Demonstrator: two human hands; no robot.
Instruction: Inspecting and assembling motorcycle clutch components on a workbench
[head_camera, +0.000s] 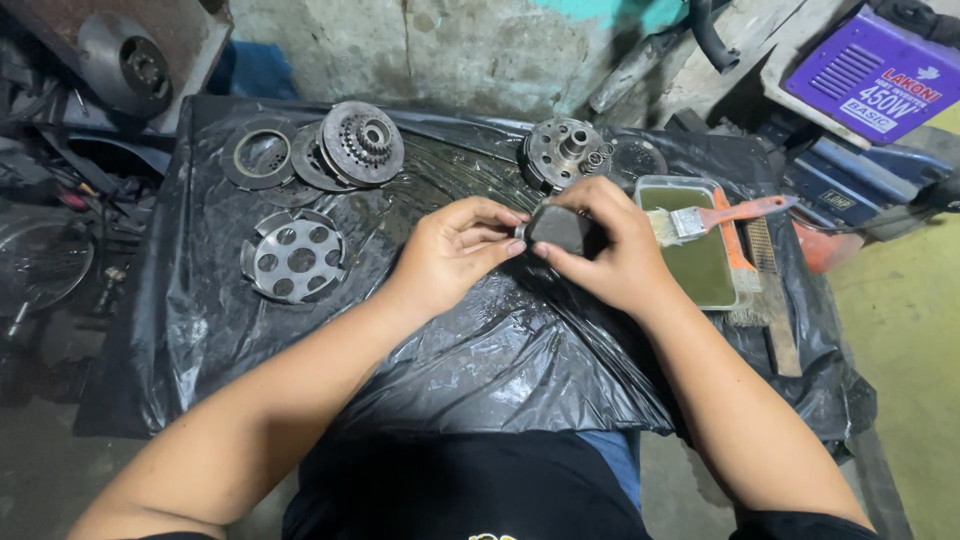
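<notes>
Dark part (558, 228) between both hands' fingers (497, 232) — bare plastic sheet (480, 350) beneath.

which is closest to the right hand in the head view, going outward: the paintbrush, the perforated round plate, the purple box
1. Paintbrush: just right of the right hand, lying across the green tray.
2. Perforated round plate: on the black sheet, beyond the left hand.
3. Purple box: far upper right, off the sheet.
</notes>
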